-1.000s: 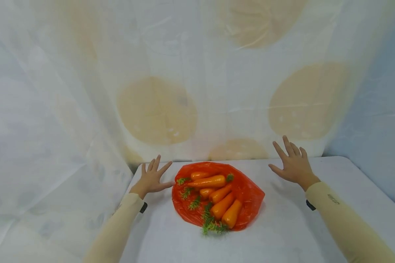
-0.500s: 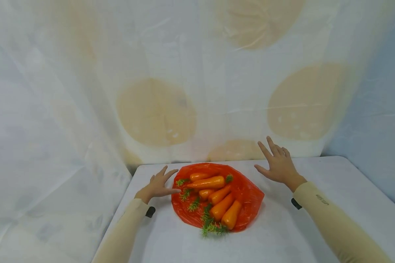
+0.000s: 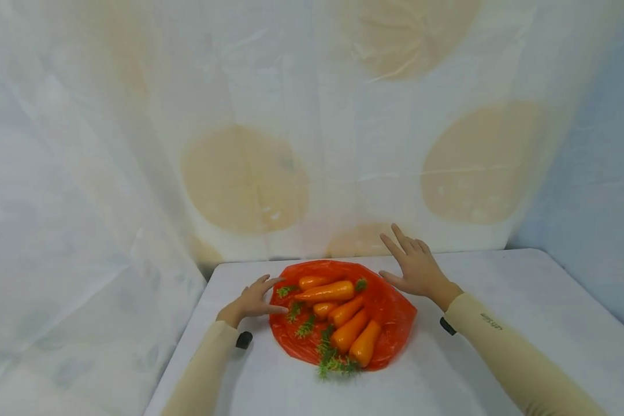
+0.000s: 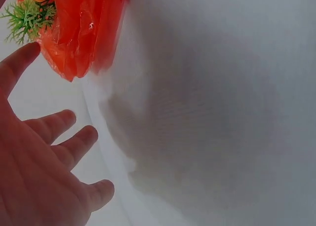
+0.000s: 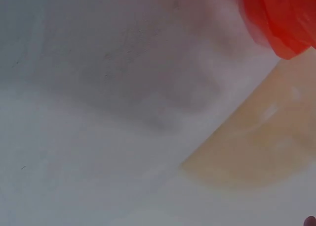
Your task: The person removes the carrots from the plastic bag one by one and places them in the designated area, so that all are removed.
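Several orange carrots (image 3: 326, 292) with green leafy tops (image 3: 330, 361) lie on a spread red plastic bag (image 3: 395, 315) in the head view. At the bag's left edge is my left hand (image 3: 251, 301), its thumb and forefinger reaching over the rim. Its fingers are loosely spread and hold nothing; the left wrist view shows the hand (image 4: 39, 171) beside the red bag (image 4: 81, 28). My right hand (image 3: 416, 270) hovers by the bag's upper right side, fingers spread. In the right wrist view only a fingertip (image 5: 310, 221) shows, below the bag (image 5: 284, 18).
The bag lies on a white table (image 3: 489, 346). A pale curtain with tan circles (image 3: 247, 179) hangs behind the table's back edge. Another sheet (image 3: 57, 231) hangs on the left, and a bluish one (image 3: 598, 219) on the right.
Both hands have moved inward toward the bag, the right one leftward and the left one rightward and slightly down. The bag and carrots have stayed in place.
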A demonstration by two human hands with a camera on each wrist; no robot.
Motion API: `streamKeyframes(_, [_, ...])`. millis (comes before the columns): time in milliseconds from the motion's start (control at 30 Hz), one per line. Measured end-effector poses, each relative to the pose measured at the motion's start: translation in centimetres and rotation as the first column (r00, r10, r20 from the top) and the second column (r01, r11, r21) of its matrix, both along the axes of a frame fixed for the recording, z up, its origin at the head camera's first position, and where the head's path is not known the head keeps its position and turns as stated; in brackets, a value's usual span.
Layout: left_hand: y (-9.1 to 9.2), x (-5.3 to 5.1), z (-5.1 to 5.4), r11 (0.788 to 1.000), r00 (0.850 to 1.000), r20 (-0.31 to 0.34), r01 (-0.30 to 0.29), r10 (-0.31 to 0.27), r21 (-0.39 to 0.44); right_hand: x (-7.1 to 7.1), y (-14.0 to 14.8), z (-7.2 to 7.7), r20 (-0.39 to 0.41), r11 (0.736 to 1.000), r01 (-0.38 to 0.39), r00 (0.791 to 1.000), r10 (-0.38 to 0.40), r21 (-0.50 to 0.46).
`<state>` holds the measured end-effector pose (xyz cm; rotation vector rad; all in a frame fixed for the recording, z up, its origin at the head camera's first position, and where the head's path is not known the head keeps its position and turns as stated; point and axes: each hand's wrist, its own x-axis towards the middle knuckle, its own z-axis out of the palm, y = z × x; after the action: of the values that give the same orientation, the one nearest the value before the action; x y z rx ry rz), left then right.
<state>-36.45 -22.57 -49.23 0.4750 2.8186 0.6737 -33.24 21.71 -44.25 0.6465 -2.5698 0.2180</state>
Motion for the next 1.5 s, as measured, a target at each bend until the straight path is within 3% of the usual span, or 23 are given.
streamKeyframes(300, [0.3,1.0,-0.3,1.0,1.0,0.0,-0.01,0.01,-0.01,0.4,-2.4,-0.1,0.003,0.995,-0.073,0.997,0.073,-0.068])
streamKeyframes(700, [0.1,1.9,-0.7,0.991,0.991,0.037,-0.13,0.131,-0.039,0.3,-4.7,0.7,-0.029,0.976,-0.163,0.987,0.16,-0.145])
streamKeyframes(867, [0.7,2.4,-0.7,0.989,0.987,0.056,-0.15,0.15,-0.009,0.6,-5.3,0.2,0.071,0.967,-0.186,0.977,0.201,-0.174])
streamKeyframes(967, [1.3,2.6,-0.6,0.99,0.989,0.036,-0.142,0.142,-0.001,0.9,-5.5,-0.1,0.13,0.964,-0.181,0.969,0.208,-0.193])
streamKeyframes(1067, [1.7,2.7,-0.7,0.991,0.991,0.021,-0.133,0.133,-0.006,1.3,-5.8,-0.3,0.142,0.963,-0.194,0.965,0.222,-0.189])
streamKeyframes(1200, [1.8,3.0,-0.7,0.986,0.985,0.033,-0.169,0.169,0.004,1.6,-6.5,-0.9,0.139,0.956,-0.24,0.954,0.264,-0.17])
streamKeyframes(1333, [1.8,3.2,-0.9,0.983,0.983,0.031,-0.182,0.181,0.024,1.8,-7.1,-1.3,0.253,0.945,-0.221,0.925,0.282,-0.242])
streamKeyframes(1500, [2.2,3.1,-1.3,0.98,0.981,0.032,-0.194,0.193,0.048,2.0,-8.1,-1.5,0.406,0.885,-0.136,0.851,0.334,-0.445])
